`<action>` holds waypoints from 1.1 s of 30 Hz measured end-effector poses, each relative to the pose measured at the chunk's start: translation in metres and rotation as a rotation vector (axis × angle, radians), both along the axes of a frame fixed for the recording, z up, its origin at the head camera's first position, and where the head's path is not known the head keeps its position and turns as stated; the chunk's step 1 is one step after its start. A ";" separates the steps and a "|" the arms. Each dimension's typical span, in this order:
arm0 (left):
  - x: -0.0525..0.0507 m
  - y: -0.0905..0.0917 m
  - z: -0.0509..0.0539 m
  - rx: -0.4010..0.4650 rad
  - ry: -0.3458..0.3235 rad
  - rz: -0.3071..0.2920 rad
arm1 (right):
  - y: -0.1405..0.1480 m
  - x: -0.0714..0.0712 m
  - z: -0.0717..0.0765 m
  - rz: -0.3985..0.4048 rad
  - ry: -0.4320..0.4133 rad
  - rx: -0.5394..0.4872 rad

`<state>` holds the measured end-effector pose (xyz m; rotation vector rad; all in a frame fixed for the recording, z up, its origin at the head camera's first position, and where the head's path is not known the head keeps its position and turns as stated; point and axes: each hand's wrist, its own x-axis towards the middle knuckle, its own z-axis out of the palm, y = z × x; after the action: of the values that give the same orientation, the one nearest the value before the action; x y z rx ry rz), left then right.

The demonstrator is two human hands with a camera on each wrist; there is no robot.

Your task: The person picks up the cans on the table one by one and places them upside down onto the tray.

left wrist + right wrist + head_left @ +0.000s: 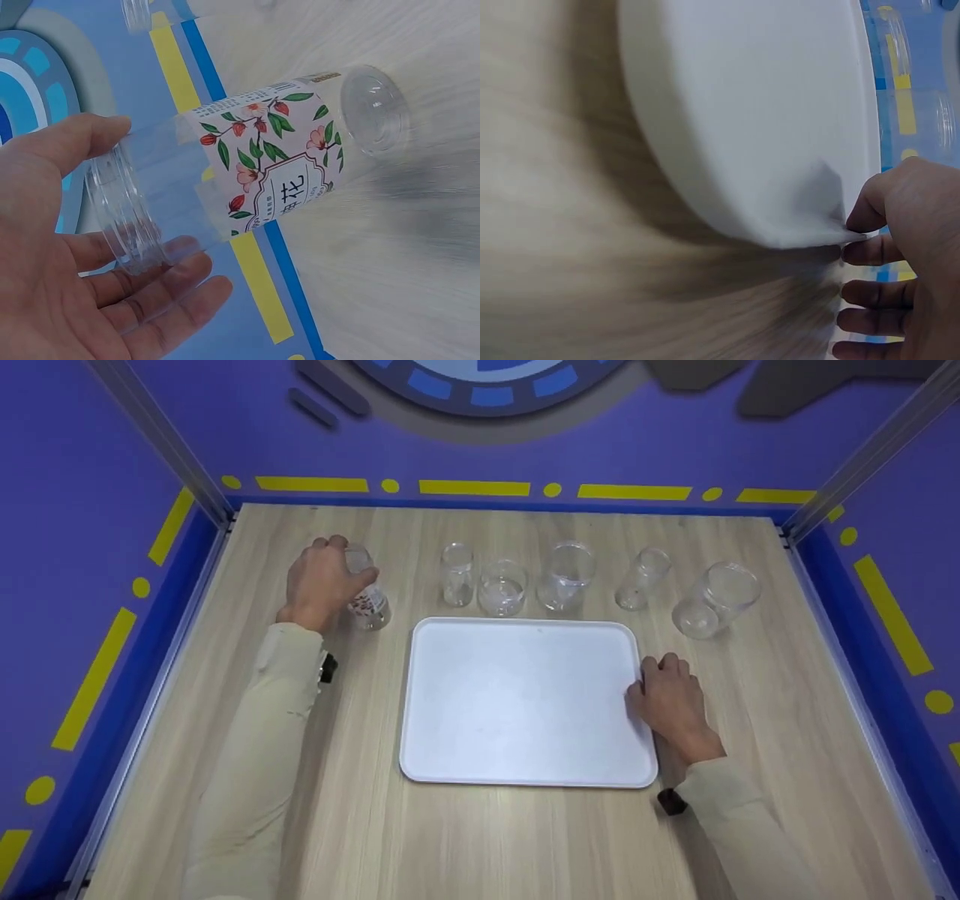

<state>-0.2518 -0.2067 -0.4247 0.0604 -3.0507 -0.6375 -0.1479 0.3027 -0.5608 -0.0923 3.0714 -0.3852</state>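
At the left of the head view, the left hand (321,585) is around the upper part of a clear jar (369,604). In the left wrist view the left hand (97,247) has its thumb and fingers on opposite sides of the rim of this jar (172,180), which bears a flowered label (274,154). The right hand (670,705) pinches the right edge of a white tray (517,705); the right wrist view shows the thumb of the right hand (907,255) over the rim of the tray (772,112) and the fingers below.
Behind the tray stand several clear containers: a narrow one (457,576), a short one (502,589), a wide one (566,577), a slim one (643,579) and a large one (716,600) at the right. Printed blue walls (480,465) enclose the wooden table (525,840).
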 end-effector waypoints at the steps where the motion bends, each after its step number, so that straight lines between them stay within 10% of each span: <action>1: 0.000 0.001 0.000 0.003 0.008 0.000 | 0.002 -0.001 0.001 0.003 0.004 0.001; 33: 0.022 0.007 0.011 0.084 0.132 -0.035 | 0.006 0.006 -0.007 0.004 0.063 -0.026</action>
<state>-0.2301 -0.2000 -0.4132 -0.0329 -2.9045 -0.7401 -0.1419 0.3089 -0.5674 -0.1133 3.1281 -0.4308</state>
